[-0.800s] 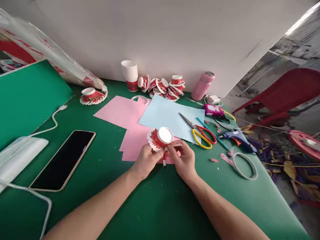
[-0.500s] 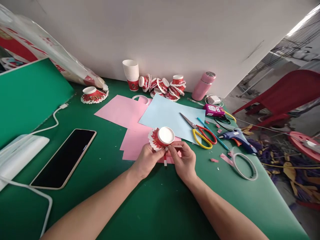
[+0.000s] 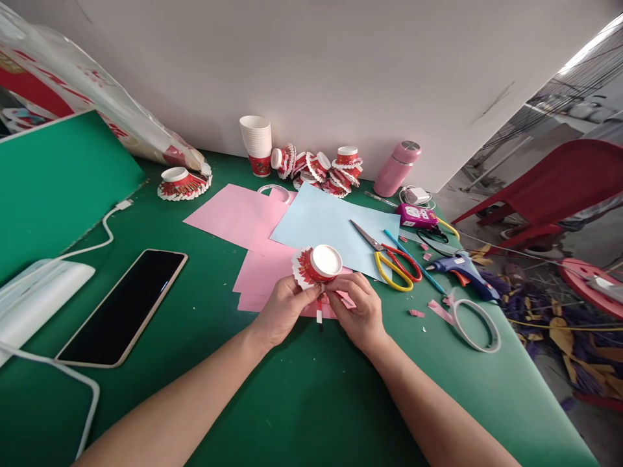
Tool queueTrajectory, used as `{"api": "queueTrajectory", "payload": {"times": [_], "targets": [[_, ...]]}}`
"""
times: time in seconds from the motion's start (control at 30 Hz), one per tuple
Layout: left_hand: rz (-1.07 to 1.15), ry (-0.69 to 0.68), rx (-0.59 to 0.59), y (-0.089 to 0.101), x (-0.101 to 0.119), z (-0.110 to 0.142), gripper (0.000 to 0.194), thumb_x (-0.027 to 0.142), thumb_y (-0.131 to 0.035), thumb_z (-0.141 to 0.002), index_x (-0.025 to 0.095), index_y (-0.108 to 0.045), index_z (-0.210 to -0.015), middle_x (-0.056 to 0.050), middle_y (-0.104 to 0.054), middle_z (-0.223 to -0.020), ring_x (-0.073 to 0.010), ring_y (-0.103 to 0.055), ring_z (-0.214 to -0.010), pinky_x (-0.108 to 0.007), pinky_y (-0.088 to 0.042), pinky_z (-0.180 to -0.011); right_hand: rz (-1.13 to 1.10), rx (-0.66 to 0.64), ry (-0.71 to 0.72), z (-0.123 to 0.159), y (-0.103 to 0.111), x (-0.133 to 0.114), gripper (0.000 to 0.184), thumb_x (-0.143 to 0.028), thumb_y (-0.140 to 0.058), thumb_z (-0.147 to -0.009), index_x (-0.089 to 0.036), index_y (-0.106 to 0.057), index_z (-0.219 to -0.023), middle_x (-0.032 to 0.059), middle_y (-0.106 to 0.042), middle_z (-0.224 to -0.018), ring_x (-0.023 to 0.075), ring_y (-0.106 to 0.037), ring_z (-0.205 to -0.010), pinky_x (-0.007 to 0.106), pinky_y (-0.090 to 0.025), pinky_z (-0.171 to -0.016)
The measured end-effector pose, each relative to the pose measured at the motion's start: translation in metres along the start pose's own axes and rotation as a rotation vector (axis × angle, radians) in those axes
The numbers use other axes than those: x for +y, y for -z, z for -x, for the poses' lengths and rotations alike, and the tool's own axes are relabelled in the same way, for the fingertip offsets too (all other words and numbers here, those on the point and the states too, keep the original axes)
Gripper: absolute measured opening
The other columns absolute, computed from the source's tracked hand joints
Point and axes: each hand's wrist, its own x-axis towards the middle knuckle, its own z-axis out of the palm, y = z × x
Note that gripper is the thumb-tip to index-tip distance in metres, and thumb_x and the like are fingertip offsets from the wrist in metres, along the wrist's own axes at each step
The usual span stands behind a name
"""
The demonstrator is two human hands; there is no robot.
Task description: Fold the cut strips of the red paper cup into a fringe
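I hold a red and white paper cup, upside down and cut into curled strips, just above the green table. My left hand pinches its fringed edge from the left. My right hand is closed on one of the cut strips at the cup's lower right; an uncurled strip hangs down between the hands. Pink paper sheets and a light blue sheet lie under and behind the cup.
Scissors, a blue glue gun and a tape ring lie to the right. A phone and white cable sit left. Stacked cups, several finished fringed cups and a pink bottle stand by the wall.
My right hand has slid its fingers in along the strip toward the cup's edge. The cup has tilted slightly to the right. My left hand keeps its hold.
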Motion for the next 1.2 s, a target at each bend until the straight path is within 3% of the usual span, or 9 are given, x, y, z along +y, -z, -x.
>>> {"api": "queueTrajectory", "payload": {"times": [0.33,0.6,0.9,1.2], "targets": [[-0.053,-0.026,0.021,-0.0038,0.0022,0.0013,0.014,0.029,-0.065,-0.072,0.015,-0.067,-0.073,-0.004,-0.065,-0.074,-0.0188,-0.057,-0.077,-0.032,-0.045,-0.071,0.12,-0.016,0.218,-0.001,0.0052,-0.0022,0.024,-0.003,-0.053,-0.082,-0.022,-0.065,-0.091,0.0053,-0.068,-0.082,0.0159,-0.055,-0.07,0.029,-0.048,-0.059],[0.006,-0.076,0.103,-0.0059,0.0021,0.0027,0.009,0.024,-0.065,-0.071,0.015,-0.067,-0.074,-0.002,-0.068,-0.074,-0.0172,-0.059,-0.076,-0.029,-0.046,-0.072,0.123,0.018,0.184,-0.0016,0.0043,-0.0051,0.025,-0.006,-0.054,-0.083,-0.023,-0.068,-0.094,0.0053,-0.066,-0.08,0.0162,-0.054,-0.072,0.028,-0.048,-0.061],[0.076,-0.043,0.119,-0.0063,0.0059,0.001,0.019,0.028,-0.071,-0.068,0.014,-0.072,-0.081,-0.007,-0.072,-0.082,-0.0237,-0.063,-0.087,-0.036,-0.046,-0.083,0.125,-0.043,0.213,0.0015,0.0036,-0.0056,0.027,-0.007,-0.056,-0.082,-0.024,-0.067,-0.1,0.0063,-0.07,-0.086,0.0174,-0.058,-0.074,0.03,-0.05,-0.063],[0.174,-0.016,0.116,-0.0029,0.0049,-0.0029,0.021,0.028,-0.073,-0.068,0.016,-0.072,-0.085,-0.006,-0.073,-0.087,-0.0209,-0.063,-0.088,-0.034,-0.046,-0.083,0.112,-0.049,0.131,0.0031,-0.001,-0.0018,0.023,-0.007,-0.054,-0.082,-0.022,-0.067,-0.093,0.0069,-0.068,-0.088,0.0165,-0.057,-0.073,0.029,-0.05,-0.063]]}}
